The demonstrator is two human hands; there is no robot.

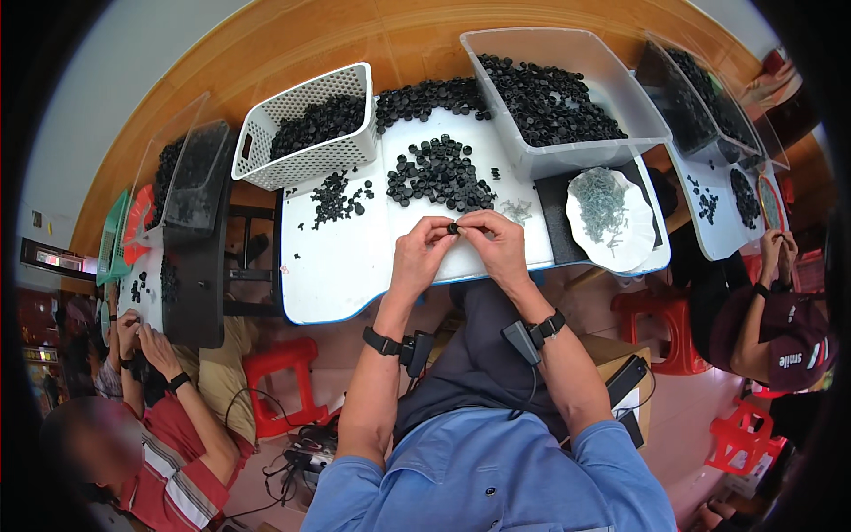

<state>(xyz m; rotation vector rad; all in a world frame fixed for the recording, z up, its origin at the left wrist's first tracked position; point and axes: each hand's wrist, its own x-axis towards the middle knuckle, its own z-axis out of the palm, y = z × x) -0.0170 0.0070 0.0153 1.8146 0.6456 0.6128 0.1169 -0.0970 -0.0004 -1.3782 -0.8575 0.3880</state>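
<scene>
The left hand and right hand meet fingertip to fingertip over the white table, both pinching one small black cap between them — too small to tell its axis; neither hand is nearer; just beyond lies a loose pile of black caps, with grey screws beside the right hand; farther off stand a white perforated basket, a clear bin and a white plate of screws — nothing blocks the hands.

Packages: none in view.
Labels: none legible as such.
Signs: small pale rectangular plate on the wall at far left.
Screens: long dark horizontal panel with reddish glow, far left, just below the plate.
</scene>
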